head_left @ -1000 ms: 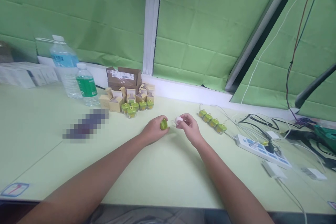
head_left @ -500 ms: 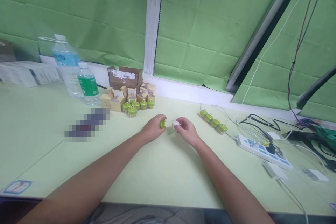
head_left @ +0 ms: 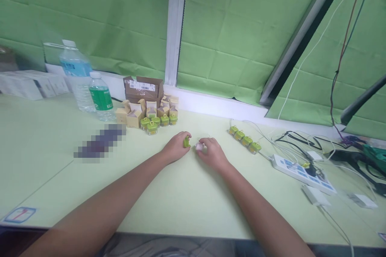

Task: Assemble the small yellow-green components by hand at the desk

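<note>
My left hand (head_left: pixel 176 147) rests on the pale green table (head_left: pixel 187 192) and pinches a small green cap-like piece (head_left: pixel 186 141) between its fingertips. Close to its right, my right hand (head_left: pixel 211 151) holds a small white piece (head_left: pixel 198 146) low over the table, almost touching the green one. Behind my left hand lies a cluster of small green jars (head_left: pixel 157 121) in front of several little beige cartons (head_left: pixel 144 111). A row of several green jars (head_left: pixel 245 139) lies to the right of my right hand.
Two water bottles (head_left: pixel 90 84) stand at the back left beside white boxes (head_left: pixel 30 84). A brown cardboard box (head_left: pixel 143 87) sits by the window sill. A white power strip (head_left: pixel 301 172) with plugs and tangled cables fills the right side. A blurred patch (head_left: pixel 99 142) lies left of centre.
My right hand has moved left and down toward my left hand, bringing the white piece close to the green piece. My left hand has stayed almost still.
</note>
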A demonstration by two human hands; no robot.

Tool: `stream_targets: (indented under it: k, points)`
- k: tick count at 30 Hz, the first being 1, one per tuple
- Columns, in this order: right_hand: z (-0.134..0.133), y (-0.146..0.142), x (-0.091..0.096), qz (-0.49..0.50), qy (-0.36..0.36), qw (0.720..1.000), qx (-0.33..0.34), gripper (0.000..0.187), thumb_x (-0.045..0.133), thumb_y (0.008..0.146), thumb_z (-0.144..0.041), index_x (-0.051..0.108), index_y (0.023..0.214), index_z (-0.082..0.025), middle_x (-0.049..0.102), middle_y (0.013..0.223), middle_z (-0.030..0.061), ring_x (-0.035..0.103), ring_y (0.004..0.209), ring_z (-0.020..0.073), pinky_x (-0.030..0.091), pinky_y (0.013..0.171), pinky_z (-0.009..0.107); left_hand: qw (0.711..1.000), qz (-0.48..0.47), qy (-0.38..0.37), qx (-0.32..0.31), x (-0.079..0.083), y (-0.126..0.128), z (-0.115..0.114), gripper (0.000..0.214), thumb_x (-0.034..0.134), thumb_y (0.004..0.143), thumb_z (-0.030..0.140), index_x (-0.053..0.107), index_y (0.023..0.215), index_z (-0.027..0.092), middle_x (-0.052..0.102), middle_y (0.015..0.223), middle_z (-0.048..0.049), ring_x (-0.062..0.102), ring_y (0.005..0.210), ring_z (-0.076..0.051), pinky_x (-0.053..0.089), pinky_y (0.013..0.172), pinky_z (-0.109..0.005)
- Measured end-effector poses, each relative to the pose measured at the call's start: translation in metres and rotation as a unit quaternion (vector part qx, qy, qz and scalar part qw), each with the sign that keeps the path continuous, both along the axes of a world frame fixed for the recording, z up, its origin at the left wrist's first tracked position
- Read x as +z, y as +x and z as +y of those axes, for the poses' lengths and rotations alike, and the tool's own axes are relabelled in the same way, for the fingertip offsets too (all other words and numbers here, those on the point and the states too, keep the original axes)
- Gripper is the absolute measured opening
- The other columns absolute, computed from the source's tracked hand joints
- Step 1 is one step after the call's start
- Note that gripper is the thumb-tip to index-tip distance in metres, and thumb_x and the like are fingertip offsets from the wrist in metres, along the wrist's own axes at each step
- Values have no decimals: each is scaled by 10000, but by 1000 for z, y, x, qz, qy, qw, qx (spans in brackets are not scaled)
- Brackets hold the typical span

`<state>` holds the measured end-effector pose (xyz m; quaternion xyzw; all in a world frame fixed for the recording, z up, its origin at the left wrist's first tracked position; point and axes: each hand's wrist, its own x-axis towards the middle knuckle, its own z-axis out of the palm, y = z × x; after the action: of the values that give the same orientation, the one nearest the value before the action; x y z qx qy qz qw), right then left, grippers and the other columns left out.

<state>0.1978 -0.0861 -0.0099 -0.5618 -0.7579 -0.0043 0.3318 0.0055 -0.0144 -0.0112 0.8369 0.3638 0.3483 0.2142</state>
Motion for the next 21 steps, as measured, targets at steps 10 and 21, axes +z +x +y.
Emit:
stream_targets:
  k: [10, 21]
  points:
    - [-4, -2, 9, 50, 28, 998, 5, 224, 575, 873, -277, 652, 1067, -197, 670, 1071, 110, 582, 982, 260, 471, 890, 422, 996, -77, -21, -29, 16, 4, -18, 286, 641, 808, 351, 597, 1068, 240, 669, 1066, -31, 618, 971, -211, 484, 880, -342]
    - [-16, -22, 33, 555, -332, 743, 170, 229, 658, 787, -344, 689, 944, -180, 675, 847, 50, 616, 691, 151, 565, 639, 295, 978, -135, -35, -154, 30, 8, -49, 530, 640, 868, 450, 496, 1339, 254, 633, 1267, -68, 620, 1117, -238, 486, 950, -350]
